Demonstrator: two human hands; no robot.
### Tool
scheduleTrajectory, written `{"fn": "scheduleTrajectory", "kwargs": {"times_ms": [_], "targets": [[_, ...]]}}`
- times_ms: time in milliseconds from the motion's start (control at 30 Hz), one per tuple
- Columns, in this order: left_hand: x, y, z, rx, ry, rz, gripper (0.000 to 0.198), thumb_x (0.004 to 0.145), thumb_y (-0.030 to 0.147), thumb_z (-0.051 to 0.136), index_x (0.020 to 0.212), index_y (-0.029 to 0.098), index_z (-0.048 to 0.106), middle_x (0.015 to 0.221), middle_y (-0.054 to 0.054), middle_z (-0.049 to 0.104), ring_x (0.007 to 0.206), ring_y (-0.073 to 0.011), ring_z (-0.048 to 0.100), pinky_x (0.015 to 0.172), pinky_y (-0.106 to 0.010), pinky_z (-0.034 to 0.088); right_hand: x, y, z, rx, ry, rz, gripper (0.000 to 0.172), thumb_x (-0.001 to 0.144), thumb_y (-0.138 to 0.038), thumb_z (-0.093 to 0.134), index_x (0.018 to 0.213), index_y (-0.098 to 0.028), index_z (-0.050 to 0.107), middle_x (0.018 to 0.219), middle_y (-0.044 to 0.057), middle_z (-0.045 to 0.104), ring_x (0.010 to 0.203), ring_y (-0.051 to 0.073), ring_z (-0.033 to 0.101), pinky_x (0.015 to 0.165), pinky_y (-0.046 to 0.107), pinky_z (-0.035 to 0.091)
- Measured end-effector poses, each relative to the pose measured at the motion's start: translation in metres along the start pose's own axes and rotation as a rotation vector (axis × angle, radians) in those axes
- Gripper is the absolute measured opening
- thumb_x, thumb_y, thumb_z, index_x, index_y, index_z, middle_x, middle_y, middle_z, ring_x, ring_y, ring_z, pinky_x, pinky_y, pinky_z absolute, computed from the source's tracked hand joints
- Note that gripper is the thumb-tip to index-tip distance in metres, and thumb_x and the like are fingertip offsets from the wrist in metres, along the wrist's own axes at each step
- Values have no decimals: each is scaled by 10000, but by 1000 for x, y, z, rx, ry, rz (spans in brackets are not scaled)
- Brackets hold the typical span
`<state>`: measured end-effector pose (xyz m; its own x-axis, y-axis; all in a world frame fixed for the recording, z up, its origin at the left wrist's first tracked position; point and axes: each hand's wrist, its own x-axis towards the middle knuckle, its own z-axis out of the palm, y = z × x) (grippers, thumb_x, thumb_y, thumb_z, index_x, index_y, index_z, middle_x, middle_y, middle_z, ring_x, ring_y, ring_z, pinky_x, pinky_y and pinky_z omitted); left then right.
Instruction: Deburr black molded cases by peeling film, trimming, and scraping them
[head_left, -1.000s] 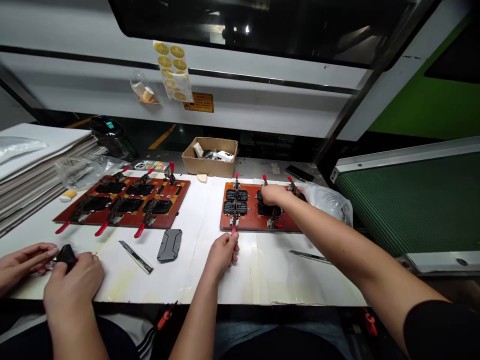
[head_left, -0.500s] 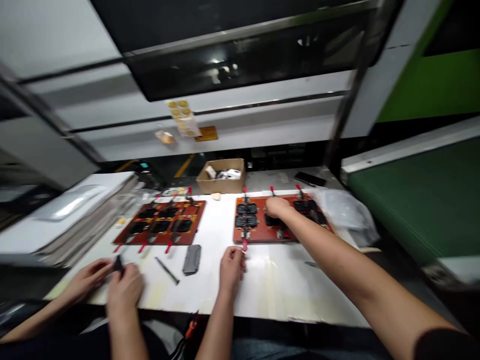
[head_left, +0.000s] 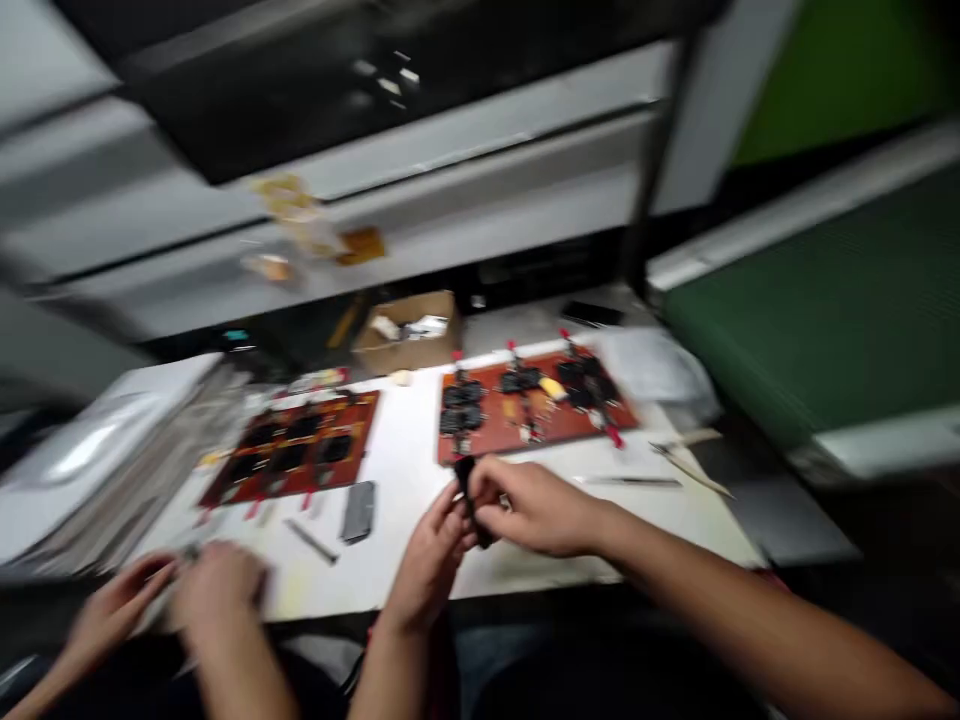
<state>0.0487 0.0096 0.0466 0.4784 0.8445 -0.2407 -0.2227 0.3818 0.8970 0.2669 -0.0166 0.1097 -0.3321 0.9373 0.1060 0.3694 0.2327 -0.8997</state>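
the frame is motion-blurred; fine detail cannot be read.

hands
- left hand (head_left: 431, 555): raised over the near edge of the table (head_left: 409, 455), fingers curled, fingertips closed on the left side of the black part (head_left: 466, 478).
- right hand (head_left: 536, 510): palm down, fingers closed around the right side of the same part.
- both hands meet at the part, which is clear of the table surface.

black part
- small, dark, held between the two hands, in front of the near edge of the right jig (head_left: 532, 420). its shape cannot be told through the blur.

surroundings
- right jig: red plate carrying black parts and red-handled clamps, with a yellow piece (head_left: 553, 388) on it.
- left jig (head_left: 292, 450): a like red plate, well apart to the left.
- grey cover (head_left: 358, 510): flat on the table, just in front of the left jig, with a blade (head_left: 311, 540) beside it.
- second blade (head_left: 630, 482): on the table to the right of the hands.
- box (head_left: 409, 335): cardboard, open, behind the jigs.
- bag (head_left: 649, 370): clear plastic, touching the right jig's far right corner.
- belt (head_left: 825, 300): green, at the right.
- sheet stack (head_left: 82, 470): at the left end of the table.
- a co-worker's two hands (head_left: 214, 590) are close together at the lower left; what they hold cannot be told.
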Motion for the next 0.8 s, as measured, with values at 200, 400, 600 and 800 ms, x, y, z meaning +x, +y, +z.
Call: {"fn": "scheduleTrajectory", "kwargs": {"times_ms": [200,400,600,800], "targets": [[0,-43,25,77,-87,-352,731,853,542,835,1476,277,557,1240,-131,712,1100,-369,707,817,-397,625,-85,36,-18,-68,42,141,351,992,-184,628,1305,-340,604,1217,-58,769,1065,119,744,942,223,588],[-6,-44,67,-5,-179,-476,921,899,450,796,1656,356,280,1326,-176,685,1129,-382,714,780,-407,622,-140,121,-104,-673,278,570,460,983,-134,543,1438,-77,583,1563,214,539,1465,362,488,1239,525,396],[-3,-45,68,-57,-200,-454,917,884,433,815,1646,383,307,1338,-164,690,1157,-394,706,762,-391,620,-157,151,-139,-866,129,654,552,894,-136,632,1444,-95,599,1464,210,572,1399,396,482,1216,527,388],[-9,-51,56,-224,-136,-393,1004,851,352,871,1654,410,272,1380,-164,674,1209,-412,702,840,-432,654,-150,95,-111,-715,208,354,476,1019,-256,535,1487,-176,561,1360,159,569,1223,287,607,1120,436,491]]}}
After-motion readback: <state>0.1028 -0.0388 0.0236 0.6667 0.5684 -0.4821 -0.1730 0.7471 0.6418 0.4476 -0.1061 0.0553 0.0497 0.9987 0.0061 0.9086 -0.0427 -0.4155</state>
